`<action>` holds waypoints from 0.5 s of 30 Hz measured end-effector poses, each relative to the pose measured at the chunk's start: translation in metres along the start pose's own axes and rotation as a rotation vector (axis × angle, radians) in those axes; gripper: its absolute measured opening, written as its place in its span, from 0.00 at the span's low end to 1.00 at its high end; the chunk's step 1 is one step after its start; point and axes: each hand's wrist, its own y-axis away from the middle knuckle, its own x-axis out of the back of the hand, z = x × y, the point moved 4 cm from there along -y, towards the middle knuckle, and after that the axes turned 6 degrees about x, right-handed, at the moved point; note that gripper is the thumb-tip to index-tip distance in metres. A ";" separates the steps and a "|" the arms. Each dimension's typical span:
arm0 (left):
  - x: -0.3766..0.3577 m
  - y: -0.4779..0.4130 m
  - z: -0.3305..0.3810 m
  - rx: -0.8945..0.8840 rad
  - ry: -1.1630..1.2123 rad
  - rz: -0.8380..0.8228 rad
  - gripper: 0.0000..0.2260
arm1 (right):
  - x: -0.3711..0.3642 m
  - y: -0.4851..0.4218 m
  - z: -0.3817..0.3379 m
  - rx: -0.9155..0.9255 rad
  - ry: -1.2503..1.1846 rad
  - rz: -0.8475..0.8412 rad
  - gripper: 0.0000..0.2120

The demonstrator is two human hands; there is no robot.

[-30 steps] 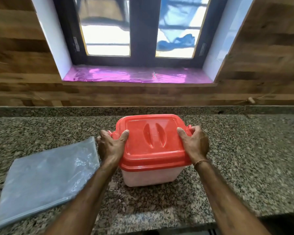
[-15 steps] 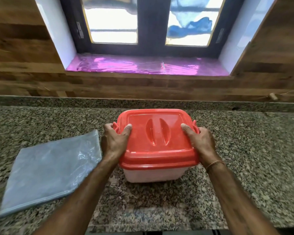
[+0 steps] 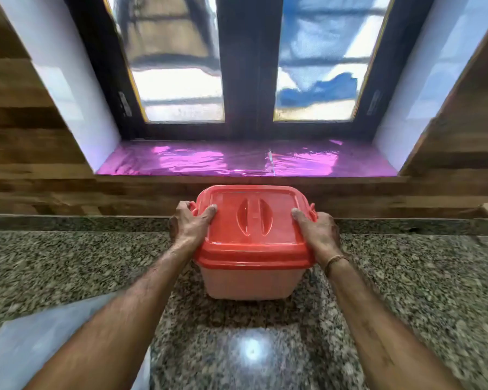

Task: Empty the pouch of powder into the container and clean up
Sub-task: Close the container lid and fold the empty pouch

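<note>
The left hand (image 3: pixel 188 225) and the right hand (image 3: pixel 319 232) are gripping the container (image 3: pixel 251 282) from either side, each thumb (image 3: pixel 209 211) lying flat on the red lid (image 3: pixel 254 220) while the other fingers are curling round the lid's side edges, clamped on it. The container is sitting at the far middle of the granite counter (image 3: pixel 406 277), close under the window sill (image 3: pixel 237 160), its lid closed. The flat, empty-looking pouch (image 3: pixel 26 342) is lying at the near left, partly under the left forearm.

No legible txt, labels, brands or nos. anywhere.
</note>
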 end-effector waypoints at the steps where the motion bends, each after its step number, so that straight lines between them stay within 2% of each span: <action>1: -0.005 -0.010 0.001 0.003 0.010 0.004 0.30 | -0.004 -0.010 -0.002 -0.001 0.008 0.001 0.33; 5: -0.018 -0.037 -0.001 0.015 0.033 0.019 0.30 | -0.017 -0.035 -0.008 0.020 -0.006 0.016 0.32; 8: -0.023 -0.051 -0.006 0.020 0.052 0.015 0.32 | -0.024 -0.037 -0.005 0.029 -0.013 0.029 0.37; 13: -0.024 -0.056 -0.009 0.008 0.006 0.030 0.34 | -0.026 -0.036 -0.004 0.023 -0.034 0.052 0.37; 15: -0.024 -0.053 -0.006 -0.008 -0.037 0.028 0.33 | -0.025 -0.035 -0.007 0.002 -0.029 0.050 0.33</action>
